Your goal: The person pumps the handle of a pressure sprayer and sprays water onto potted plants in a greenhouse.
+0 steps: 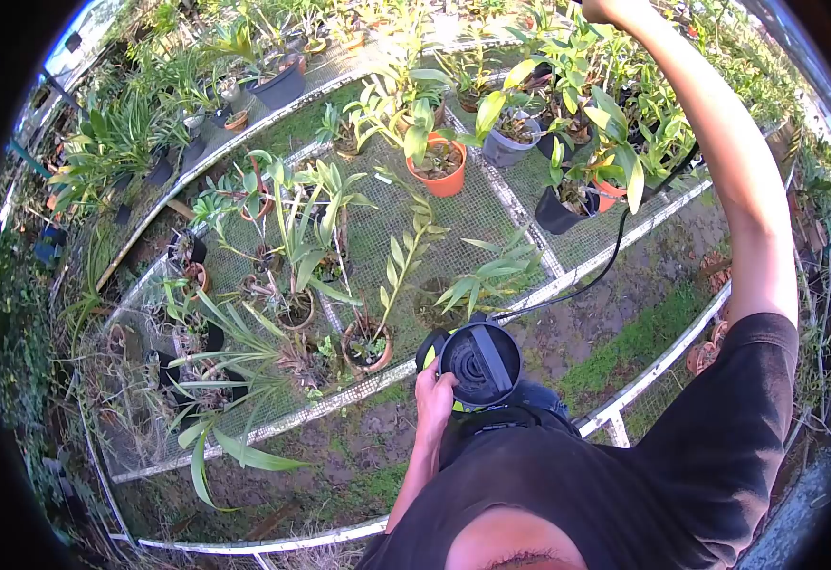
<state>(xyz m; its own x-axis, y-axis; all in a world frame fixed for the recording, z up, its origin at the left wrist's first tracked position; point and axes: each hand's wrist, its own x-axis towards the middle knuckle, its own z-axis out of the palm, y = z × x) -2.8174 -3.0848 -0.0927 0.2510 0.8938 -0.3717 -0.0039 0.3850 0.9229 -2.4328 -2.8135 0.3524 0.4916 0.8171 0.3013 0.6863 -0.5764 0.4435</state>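
My left hand (434, 394) is closed on the side of a black, round-topped sprayer tank (479, 365) with lime-green parts, held close to my body. Ridged rings and a flat bar show in its top. A thin black hose (615, 249) runs from beside the tank up to the right, behind potted plants. My right arm stretches far forward, and my right hand (613, 9) is closed at the top edge of the view, around a dark thing mostly cut off. Leafy plants in pots stand below it. Nearest the tank is a clay pot (368, 347) with a tall leafy stem.
White-edged wire mesh benches (377, 247) bear many potted plants, among them an orange pot (437, 171), a grey pot (510, 142) and a black pot (561, 211). Long strap leaves (244, 454) overhang the near bench edge. A white rail (658, 366) curves along my right side.
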